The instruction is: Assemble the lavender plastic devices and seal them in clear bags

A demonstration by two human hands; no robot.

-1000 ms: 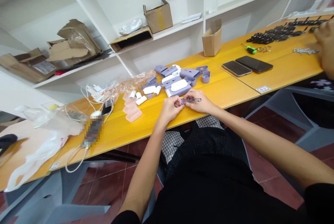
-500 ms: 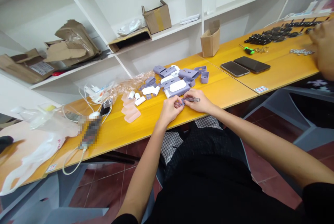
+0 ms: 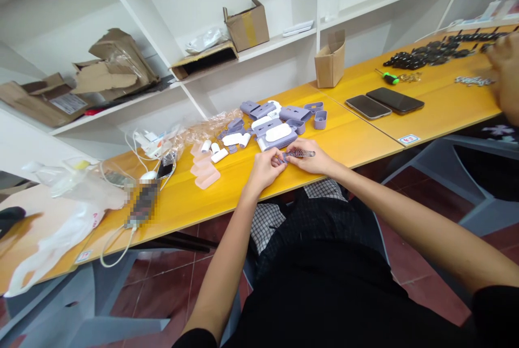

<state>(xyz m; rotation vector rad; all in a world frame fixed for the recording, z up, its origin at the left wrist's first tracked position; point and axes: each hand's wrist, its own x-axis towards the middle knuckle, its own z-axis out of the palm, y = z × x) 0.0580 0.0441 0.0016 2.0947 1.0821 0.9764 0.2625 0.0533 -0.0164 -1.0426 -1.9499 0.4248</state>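
Note:
My left hand point(image 3: 264, 167) is closed, its fingertips pinching a small purple-grey part point(image 3: 284, 158) near the table's front edge. Against it my right hand point(image 3: 314, 161) is closed too, and a dark, slim, ribbed piece point(image 3: 302, 153) like a coil or spiral grip lies along its fingers. The fingers cover most of the small part, so its shape cannot be made out. Just beyond both hands sits a purple-grey casing point(image 3: 279, 141) with a white oval plate point(image 3: 278, 132) on top. More purple-grey shells point(image 3: 295, 113) and white pieces are heaped behind.
Pink translucent sheets point(image 3: 206, 174) and white cylinders point(image 3: 219, 155) lie to the left, near crumpled clear plastic point(image 3: 198, 127) and cables. To the right are two phones point(image 3: 395, 100), a green-handled screwdriver point(image 3: 390, 78) and black parts point(image 3: 421, 56). A co-worker's hand point(image 3: 506, 75) is at the far right.
The view has shifted slightly, so the table and shelves sit a little further right. Both hands keep nearly the same pose at the small part. The co-worker's hand has moved slightly.

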